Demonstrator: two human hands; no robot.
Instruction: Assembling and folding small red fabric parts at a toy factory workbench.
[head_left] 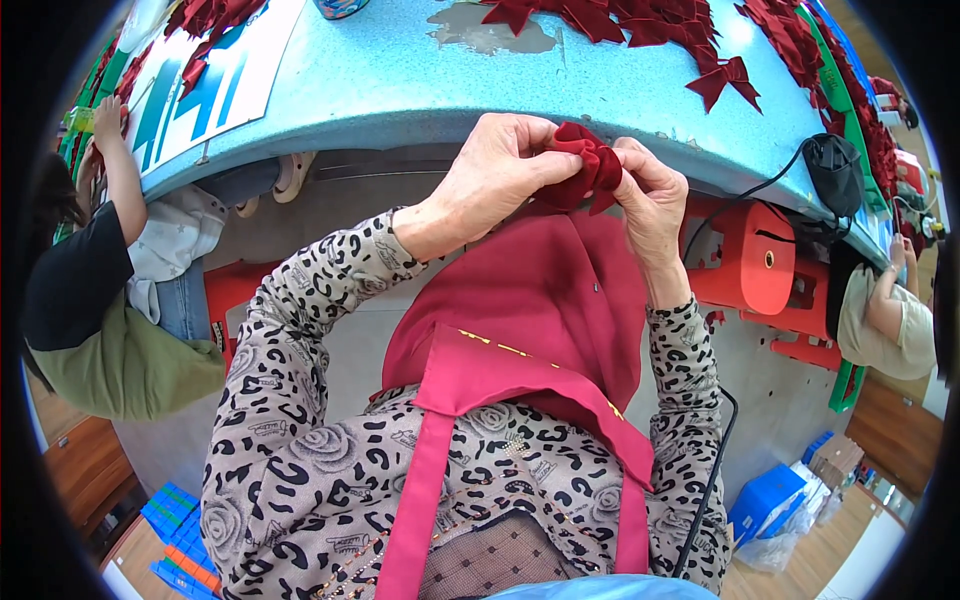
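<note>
Just below the curved edge of the blue desk [400, 90], I hold a dark red velvet bow [585, 165] between both hands, up in the air above my lap; my left hand [495, 170] has its fingers [545, 170] pressed together on the bow's left side, thumb and forefinger pinching the fabric; my right hand [650, 200] pinches the bow's right side, its fingers [632, 172] curled close around the folds; the two hands nearly touch, with the bow between them. Under them a red apron [540, 330] covers my lap, over leopard-patterned sleeves [300, 330]; on the desk beyond, well apart from my hands, lies a heap of finished red bows [640, 25], one lone bow [728, 80] nearer the desk's edge; a worn grey patch [490, 30] shows on the desk top; a printed blue and white sheet [210, 80] lies at the desk's left end. At my right a red stool [750, 260] stands under the desk, a black cable [770, 180] running from a black pouch [835, 170] above it; another person sits at my left, arm [120, 170] raised to the desk; a further person [885, 320] sits at my right.
</note>
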